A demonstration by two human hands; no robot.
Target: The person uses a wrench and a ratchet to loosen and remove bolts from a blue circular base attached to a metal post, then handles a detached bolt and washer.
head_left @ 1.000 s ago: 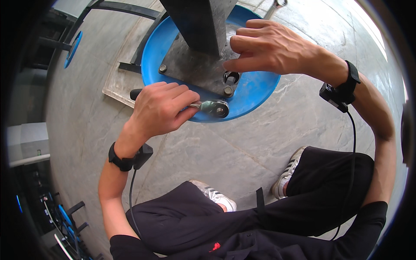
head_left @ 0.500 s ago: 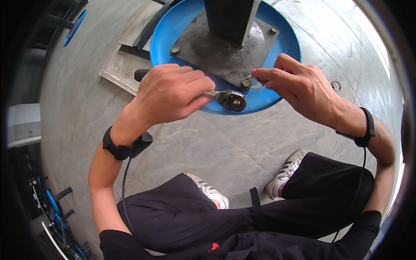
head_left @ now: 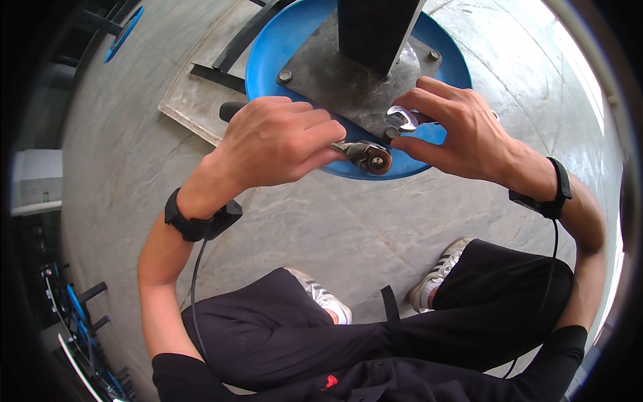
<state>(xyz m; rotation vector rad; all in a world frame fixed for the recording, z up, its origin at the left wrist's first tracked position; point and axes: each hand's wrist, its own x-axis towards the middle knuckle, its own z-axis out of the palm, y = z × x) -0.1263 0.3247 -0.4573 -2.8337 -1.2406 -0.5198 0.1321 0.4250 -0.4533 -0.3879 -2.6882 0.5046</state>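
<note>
My left hand (head_left: 281,144) is closed round a ratchet wrench (head_left: 370,157), its round head turned up beside a corner bolt and its black grip sticking out past my knuckles. In my right hand (head_left: 465,130) is a combination spanner (head_left: 404,119), its open jaw just above that near corner bolt (head_left: 391,134); whether they touch I cannot tell. The thumb of that hand reaches close to the bolt. This bolt sits in a dark metal base plate (head_left: 335,80), which lies on a round blue disc (head_left: 264,40). Two more bolts show at other plate corners.
A black square post (head_left: 375,30) rises from the plate. Left of the disc, a pale board (head_left: 194,94) lies on the grey floor with dark metal bars (head_left: 221,75) on it. Further left stand racks with blue discs (head_left: 124,33). My shoes (head_left: 439,275) are on the floor below.
My right hand has turned the spanner so its open jaw now stands up above the bolt, where before it lay flat beside it. The left hand keeps its hold on the ratchet wrench.
</note>
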